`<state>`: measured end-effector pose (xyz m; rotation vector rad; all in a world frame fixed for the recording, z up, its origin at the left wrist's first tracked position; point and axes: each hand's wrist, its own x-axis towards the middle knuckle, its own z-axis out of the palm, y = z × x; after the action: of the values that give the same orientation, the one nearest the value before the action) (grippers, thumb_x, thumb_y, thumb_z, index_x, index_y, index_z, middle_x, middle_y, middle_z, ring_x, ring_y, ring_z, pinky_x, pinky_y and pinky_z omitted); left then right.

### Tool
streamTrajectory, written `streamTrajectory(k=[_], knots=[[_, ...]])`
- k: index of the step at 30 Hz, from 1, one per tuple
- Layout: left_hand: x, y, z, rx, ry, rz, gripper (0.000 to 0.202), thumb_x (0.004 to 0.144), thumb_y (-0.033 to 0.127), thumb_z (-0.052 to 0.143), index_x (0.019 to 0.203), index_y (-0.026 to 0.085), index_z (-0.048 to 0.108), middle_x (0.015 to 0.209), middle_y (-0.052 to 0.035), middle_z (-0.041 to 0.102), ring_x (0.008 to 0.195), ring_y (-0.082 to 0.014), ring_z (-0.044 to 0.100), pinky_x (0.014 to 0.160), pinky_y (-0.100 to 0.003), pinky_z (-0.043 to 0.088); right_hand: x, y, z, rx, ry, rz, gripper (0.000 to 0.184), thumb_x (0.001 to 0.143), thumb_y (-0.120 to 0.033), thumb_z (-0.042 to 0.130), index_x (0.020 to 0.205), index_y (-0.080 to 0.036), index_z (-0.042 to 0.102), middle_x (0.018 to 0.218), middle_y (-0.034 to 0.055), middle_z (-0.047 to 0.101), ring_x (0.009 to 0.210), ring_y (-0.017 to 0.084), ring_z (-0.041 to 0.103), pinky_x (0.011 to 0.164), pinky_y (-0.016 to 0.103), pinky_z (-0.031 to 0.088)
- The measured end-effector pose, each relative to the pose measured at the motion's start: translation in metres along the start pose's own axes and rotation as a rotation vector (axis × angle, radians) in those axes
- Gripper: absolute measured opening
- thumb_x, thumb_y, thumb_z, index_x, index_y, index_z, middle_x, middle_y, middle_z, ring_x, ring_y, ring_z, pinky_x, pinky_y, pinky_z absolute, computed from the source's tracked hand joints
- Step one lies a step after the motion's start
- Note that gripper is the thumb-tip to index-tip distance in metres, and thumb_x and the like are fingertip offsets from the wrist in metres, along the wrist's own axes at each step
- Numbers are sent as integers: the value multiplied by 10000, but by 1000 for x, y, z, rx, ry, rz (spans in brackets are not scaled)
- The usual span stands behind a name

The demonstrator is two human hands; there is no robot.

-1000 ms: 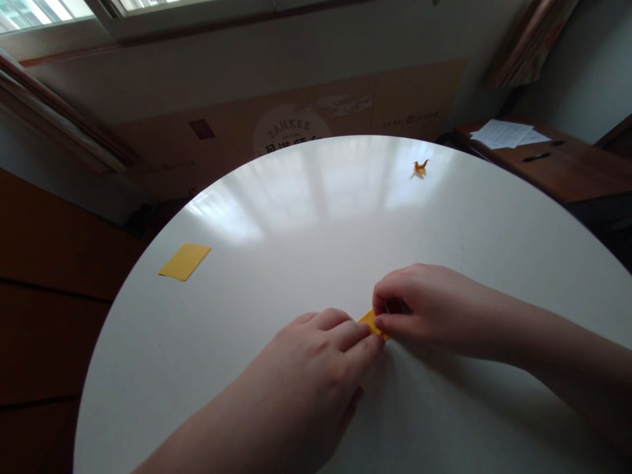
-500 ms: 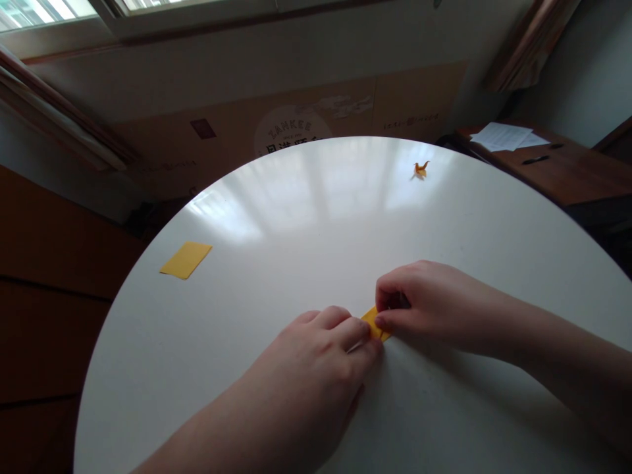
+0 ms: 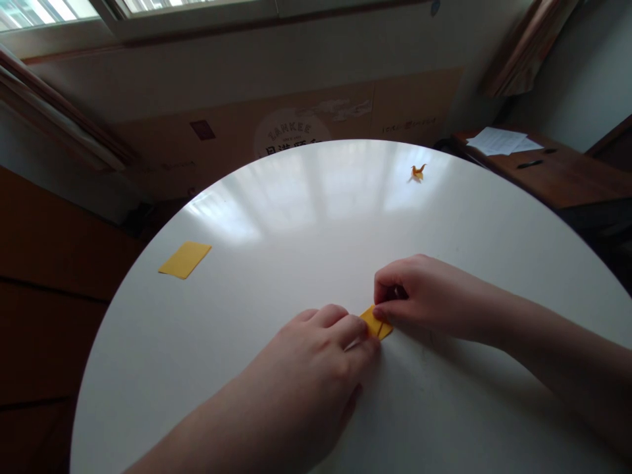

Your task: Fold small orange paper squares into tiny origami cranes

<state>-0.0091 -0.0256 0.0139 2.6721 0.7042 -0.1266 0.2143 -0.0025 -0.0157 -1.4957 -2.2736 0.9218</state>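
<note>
A small folded piece of yellow paper (image 3: 376, 324) lies on the white round table (image 3: 276, 263) between my two hands. My left hand (image 3: 328, 349) comes from the lower left, its fingers closed on the paper's left side and near edge. From the right, my right hand (image 3: 407, 289) pinches the paper's far right edge between thumb and curled forefinger. A dark crease line runs across the part of the paper that shows. My fingers hide the rest of it.
A flat yellow paper square (image 3: 185, 259) lies at the table's left. Toward the far right edge stands a small folded yellow-orange paper bird (image 3: 417, 172). Behind on the right, white sheets (image 3: 501, 141) rest on a brown wooden desk (image 3: 582, 172). Printed cardboard (image 3: 227, 151) leans under the window.
My right hand has shifted slightly up and left along the paper's edge, and more of the folded paper shows. My left hand stays nearly in place. The view has tilted a little.
</note>
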Motion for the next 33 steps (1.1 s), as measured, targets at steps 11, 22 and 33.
streamTrajectory(k=[11,22,33], knots=[[2,6,1,-13,-36,-67,368,900,198,546,1265,226,586,1242,-82,626,1141,-290,566,1024,-478,468,-5,5,-18,4,-2,-77,86,824,-276,708,769,-221,745,716,-19,688,652,122,598,570,215,419],[5,13,7,25,-62,-154,504,895,248,564,1392,172,526,1357,-132,576,1205,-334,517,1043,-529,455,1,-1,-3,-50,-3,37,122,826,-294,664,736,-230,716,730,-20,698,668,136,596,570,238,379],[3,8,9,7,-5,-141,546,892,267,590,1425,180,509,1481,-104,515,1320,-339,471,1121,-526,405,1,-7,0,-77,27,128,139,831,-301,629,734,-241,708,744,-11,712,649,152,599,556,255,380]])
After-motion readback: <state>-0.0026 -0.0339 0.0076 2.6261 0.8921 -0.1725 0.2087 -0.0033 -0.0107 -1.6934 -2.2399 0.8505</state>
